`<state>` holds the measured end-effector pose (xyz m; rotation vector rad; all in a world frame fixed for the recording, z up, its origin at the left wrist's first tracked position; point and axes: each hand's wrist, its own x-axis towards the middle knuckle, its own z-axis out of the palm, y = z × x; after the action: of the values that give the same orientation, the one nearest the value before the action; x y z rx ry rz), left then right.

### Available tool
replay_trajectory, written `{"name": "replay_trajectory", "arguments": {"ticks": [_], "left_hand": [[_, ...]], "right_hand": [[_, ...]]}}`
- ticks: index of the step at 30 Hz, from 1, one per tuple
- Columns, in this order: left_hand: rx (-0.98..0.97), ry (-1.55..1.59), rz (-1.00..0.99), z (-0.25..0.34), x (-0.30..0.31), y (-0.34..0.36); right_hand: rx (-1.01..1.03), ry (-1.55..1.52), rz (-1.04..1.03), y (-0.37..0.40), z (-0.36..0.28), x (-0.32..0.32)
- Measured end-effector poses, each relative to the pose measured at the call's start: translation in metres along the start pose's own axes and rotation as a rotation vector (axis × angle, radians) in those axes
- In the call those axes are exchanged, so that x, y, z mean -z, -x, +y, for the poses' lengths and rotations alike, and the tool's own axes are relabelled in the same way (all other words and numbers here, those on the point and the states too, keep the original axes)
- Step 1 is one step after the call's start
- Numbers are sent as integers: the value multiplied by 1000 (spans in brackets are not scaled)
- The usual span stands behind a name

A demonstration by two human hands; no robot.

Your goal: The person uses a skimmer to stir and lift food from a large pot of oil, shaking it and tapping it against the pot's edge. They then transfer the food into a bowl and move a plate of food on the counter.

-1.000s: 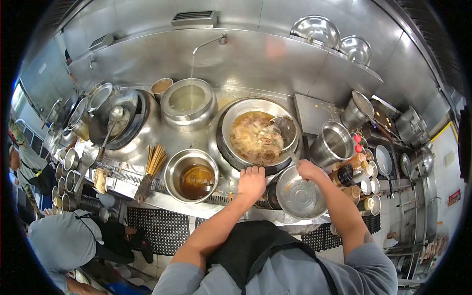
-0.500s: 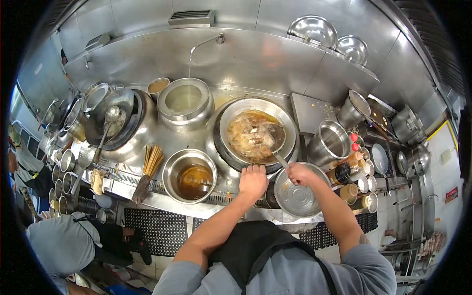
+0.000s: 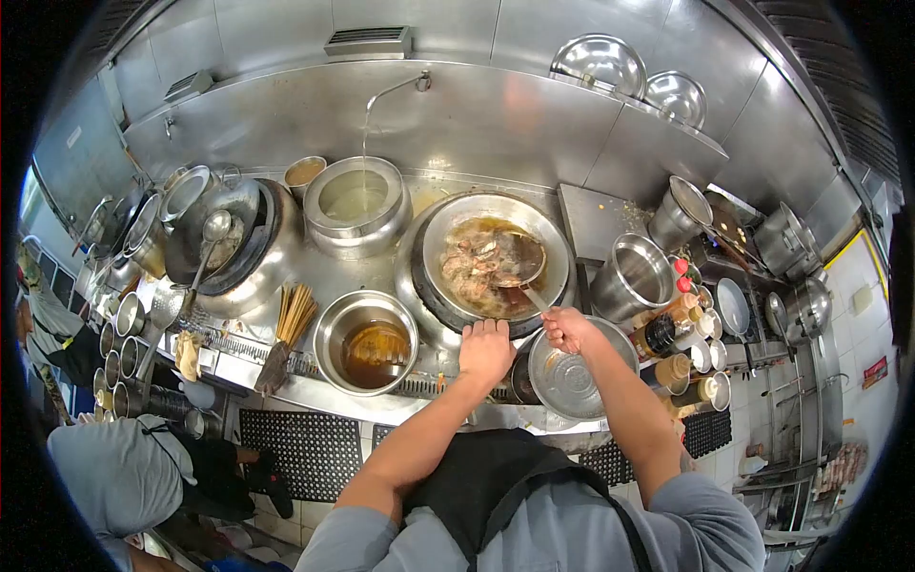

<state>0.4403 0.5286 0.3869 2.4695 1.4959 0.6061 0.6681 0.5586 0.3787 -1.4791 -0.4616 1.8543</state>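
Observation:
My right hand grips the handle of a ladle, whose bowl dips into brown, foamy liquid in a large metal wok. Chunks of brown food lie in the liquid beside the bowl. At the wok's near edge is my left hand, its fingers curled over; the exact part they grip is hidden. Beneath my right hand, a shallow metal pan sits right of the wok.
A pot of brown liquid and a bamboo brush stand to the left. Water runs from a faucet into a round pot. A tall metal pot and several bottles are at right. A co-worker bends at lower left.
My right hand has shifted slightly left and up with the ladle, and its bowl shows more clearly in the liquid. The foam has thinned, exposing food chunks. My left hand stays at the wok's edge.

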Motion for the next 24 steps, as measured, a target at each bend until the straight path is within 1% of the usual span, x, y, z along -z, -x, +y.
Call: {"name": "replay_trajectory", "arguments": {"ticks": [3, 12, 15, 19, 22, 24], "left_hand": [[7, -5, 5, -2, 2, 2], [-8, -44, 16, -4, 2, 2], [-15, -48, 29, -4, 4, 0], [-20, -39, 39, -5, 3, 3], [-25, -27, 36, -5, 3, 3], [-27, -23, 37, -6, 3, 3]], "right_hand": [[16, 19, 38, 1, -2, 10], [131, 360, 218, 11, -22, 29], [180, 521, 296, 13, -30, 35], [365, 1319, 512, 9, -41, 41], [553, 1614, 609, 3, -35, 48], [480, 1674, 694, 24, -35, 24]]}}
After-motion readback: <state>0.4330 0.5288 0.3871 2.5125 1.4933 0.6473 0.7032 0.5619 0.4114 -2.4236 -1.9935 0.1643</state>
